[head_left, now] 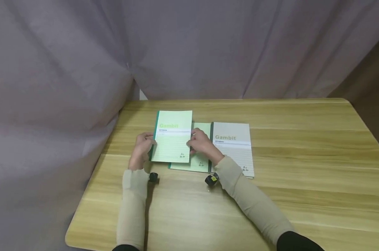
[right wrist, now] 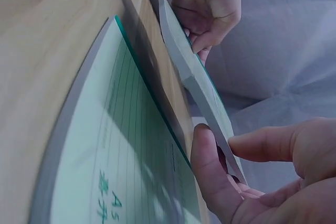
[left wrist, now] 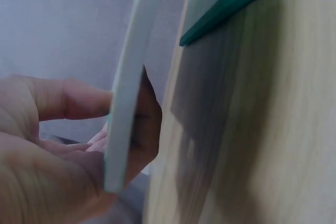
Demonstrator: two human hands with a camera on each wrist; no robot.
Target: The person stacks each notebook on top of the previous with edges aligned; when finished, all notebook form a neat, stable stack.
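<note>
Fingers of the left hand [head_left: 141, 148] and right hand [head_left: 201, 143] pinch the top green notebook [head_left: 173, 136], lifted clear; a second green notebook [head_left: 198, 158] below and a grey notebook [head_left: 234, 146] beside remain untouched

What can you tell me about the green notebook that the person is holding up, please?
The held green notebook is a thin, pale green softcover with a darker green spine, the word Gambit, ruled lines and an A5 mark. It is closed and lifted off the wooden table, above a second green notebook. The left hand grips its spine edge and the right hand pinches the opposite edge.
</note>
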